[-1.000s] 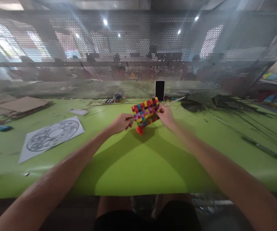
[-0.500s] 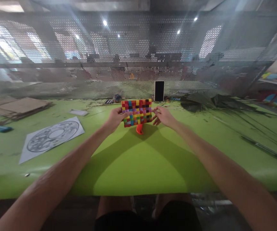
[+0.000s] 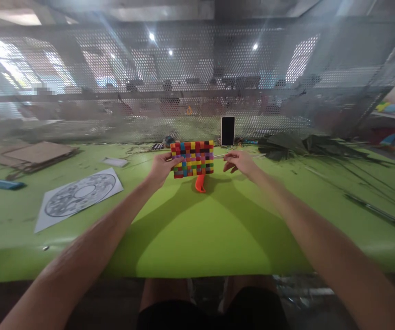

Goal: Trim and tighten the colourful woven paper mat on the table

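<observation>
My left hand (image 3: 160, 170) grips the left edge of a small multicoloured checkered panel (image 3: 194, 159), with the thumb lying across its front. The panel is held upright above the green table. To its right, my right hand (image 3: 238, 164) pinches a thin pale strand (image 3: 219, 156) that runs from near the panel's right edge past the fingers. The right hand does not touch the panel. Under the panel's lower edge is a bright orange looped thing (image 3: 200, 184), its upper part hidden behind the panel.
On the left lie a printed sheet with a ring pattern (image 3: 80, 195), a blue box-like item (image 3: 5, 184) and flat brown cardboard (image 3: 39, 153). A dark-screened tablet or phone (image 3: 227, 131) stands against the perforated metal screen (image 3: 125, 105). Dark leaves (image 3: 307, 146) lie at right.
My right hand has moved right, away from the panel's edge, and more of the pale strand shows. The panel has shifted slightly left and up in my left hand.
</observation>
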Demonstrator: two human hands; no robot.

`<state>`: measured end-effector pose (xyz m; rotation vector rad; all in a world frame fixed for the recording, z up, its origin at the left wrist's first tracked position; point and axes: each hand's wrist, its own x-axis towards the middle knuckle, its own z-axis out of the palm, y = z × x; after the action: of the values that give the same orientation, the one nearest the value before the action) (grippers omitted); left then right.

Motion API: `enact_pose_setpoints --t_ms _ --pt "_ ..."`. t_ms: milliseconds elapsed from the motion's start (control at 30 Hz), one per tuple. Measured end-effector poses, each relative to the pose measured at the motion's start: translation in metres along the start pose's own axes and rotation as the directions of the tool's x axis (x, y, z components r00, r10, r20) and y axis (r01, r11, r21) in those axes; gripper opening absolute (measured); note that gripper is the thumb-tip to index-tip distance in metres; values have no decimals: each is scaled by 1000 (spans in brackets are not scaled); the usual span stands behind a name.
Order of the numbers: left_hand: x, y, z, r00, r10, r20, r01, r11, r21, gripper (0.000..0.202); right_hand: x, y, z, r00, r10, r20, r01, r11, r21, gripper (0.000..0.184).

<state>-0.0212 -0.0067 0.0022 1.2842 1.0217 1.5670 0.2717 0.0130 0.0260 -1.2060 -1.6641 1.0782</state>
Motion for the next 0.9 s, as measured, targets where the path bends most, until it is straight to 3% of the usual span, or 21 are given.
enact_pose_setpoints --t_ms 300,567,700,900 --pt "7 -3 -9 1000 7 -20 -6 997 82 51 4 8 -8 1000 -6 -20 6 999 -32 11" --pt "8 -4 -6 1000 19 -12 -19 998 56 51 8 12 -13 999 -27 -22 27 999 -27 12" --pt "10 -1 -11 998 40 -47 -38 998 46 52 10 15 -25 998 -41 -41 41 999 -10 11" --pt "16 5 -24 998 62 -7 -61 996 66 56 10 20 -43 997 -75 -26 74 996 -45 12"
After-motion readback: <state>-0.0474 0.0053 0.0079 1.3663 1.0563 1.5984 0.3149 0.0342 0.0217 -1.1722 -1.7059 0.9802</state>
